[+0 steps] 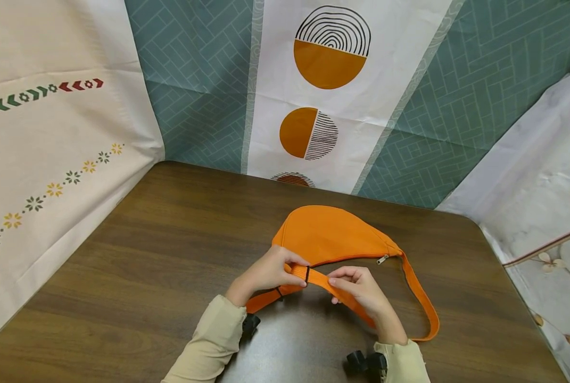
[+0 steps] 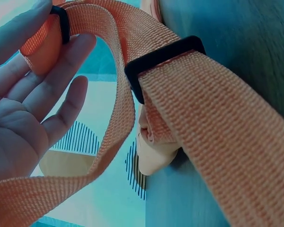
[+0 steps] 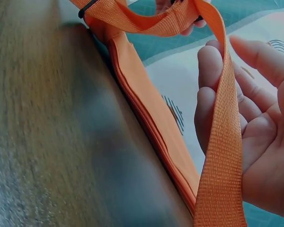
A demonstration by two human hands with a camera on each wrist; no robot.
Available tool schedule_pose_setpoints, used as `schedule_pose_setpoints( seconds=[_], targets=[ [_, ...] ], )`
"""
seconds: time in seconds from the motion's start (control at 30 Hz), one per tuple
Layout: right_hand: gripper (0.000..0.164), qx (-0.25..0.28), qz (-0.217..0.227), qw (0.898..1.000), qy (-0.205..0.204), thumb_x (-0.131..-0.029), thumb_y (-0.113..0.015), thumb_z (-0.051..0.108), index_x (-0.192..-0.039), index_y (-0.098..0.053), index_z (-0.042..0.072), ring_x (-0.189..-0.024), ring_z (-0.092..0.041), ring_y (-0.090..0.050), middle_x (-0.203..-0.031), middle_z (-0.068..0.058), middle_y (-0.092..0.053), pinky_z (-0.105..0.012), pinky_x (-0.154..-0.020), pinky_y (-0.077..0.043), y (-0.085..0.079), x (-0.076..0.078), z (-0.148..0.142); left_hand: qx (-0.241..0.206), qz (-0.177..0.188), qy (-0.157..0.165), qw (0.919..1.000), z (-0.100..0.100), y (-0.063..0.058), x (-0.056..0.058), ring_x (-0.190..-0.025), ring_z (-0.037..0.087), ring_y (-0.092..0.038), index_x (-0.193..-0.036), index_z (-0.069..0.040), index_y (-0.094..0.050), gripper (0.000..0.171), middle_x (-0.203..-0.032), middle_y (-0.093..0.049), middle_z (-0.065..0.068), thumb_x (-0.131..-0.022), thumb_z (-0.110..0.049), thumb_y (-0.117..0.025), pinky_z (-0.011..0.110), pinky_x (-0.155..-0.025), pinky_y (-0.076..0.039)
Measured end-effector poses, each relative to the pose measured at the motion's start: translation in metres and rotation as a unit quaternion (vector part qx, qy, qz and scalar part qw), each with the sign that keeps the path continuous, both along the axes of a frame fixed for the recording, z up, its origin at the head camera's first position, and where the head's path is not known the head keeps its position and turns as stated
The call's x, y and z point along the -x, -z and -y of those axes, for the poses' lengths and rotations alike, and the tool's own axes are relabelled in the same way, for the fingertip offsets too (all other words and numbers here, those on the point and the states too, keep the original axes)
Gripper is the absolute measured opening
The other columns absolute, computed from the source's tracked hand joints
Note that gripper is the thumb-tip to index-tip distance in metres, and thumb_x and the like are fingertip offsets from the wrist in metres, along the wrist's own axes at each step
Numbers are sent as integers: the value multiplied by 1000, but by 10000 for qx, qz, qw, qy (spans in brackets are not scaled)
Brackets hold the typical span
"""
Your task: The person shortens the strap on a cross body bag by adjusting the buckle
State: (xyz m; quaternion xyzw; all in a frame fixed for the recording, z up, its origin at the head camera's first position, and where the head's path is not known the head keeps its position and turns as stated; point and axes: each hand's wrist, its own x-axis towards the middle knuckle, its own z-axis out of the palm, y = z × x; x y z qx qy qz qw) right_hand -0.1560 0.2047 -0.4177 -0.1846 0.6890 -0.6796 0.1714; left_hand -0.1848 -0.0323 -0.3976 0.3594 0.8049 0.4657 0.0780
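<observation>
An orange waist bag lies on the table, its zipper pull at the right end. Its webbing strap loops out to the right and back between the two hands. My left hand pinches the strap beside a black slider buckle, thumb on one side and fingers on the other. A second black buckle sits on the strap nearer the left wrist camera. To the right, my right hand holds the raised strap between thumb and curled fingers. The zipper runs along the bag's near edge.
The brown wooden table extends around the bag. A patterned green and white cloth hangs behind it, with pale cloths at the left and right. Dark wrist-worn devices sit at both sleeves.
</observation>
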Motion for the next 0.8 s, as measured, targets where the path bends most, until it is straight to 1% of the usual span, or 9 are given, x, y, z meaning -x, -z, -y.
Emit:
schedule_pose_setpoints(
  seconds=[0.1,0.33,0.43,0.63,0.8],
  targets=[
    [26,36,-56,10000,-55,-87,-53,-2,-97,-49,-26,-55,-15,-60,-75,-5,-62,-27,-57,-51,1,1,-1,-24,34,8,10000,1,0,0,-62,8,-44,-100,1,-67,32,-88,-65,3,-72,-11,-75,20,-55,-39],
    [25,159,-151,9997,46,-86,-55,-3,-94,-49,-25,-54,-14,-59,-74,-5,-61,-25,-55,-50,4,1,2,-51,146,70,9999,0,0,0,-64,9,-45,-99,0,-67,30,-81,-63,0,-72,-11,-75,21,-56,-41],
    [24,218,-175,9996,70,-85,-55,-3,-94,-49,-25,-54,-13,-58,-75,-5,-61,-25,-54,-50,5,1,5,5,168,120,9998,-2,1,0,-64,9,-47,-99,0,-66,30,-82,-63,0,-72,-11,-75,21,-57,-42],
    [23,278,-254,9993,59,-84,-56,-4,-92,-50,-25,-53,-13,-57,-75,-5,-63,-25,-53,-50,7,1,13,146,-1,256,9996,-9,2,-1,-70,12,-52,-97,-1,-68,28,-90,-65,4,-72,-12,-75,21,-61,-43],
    [23,150,-274,9995,74,-84,-57,-3,-91,-52,-24,-54,-13,-58,-74,-6,-63,-26,-54,-50,8,3,20,206,-67,361,9991,-15,2,-2,-72,7,-52,-95,-1,-69,28,-91,-66,4,-71,-13,-76,19,-63,-43]
  ],
)
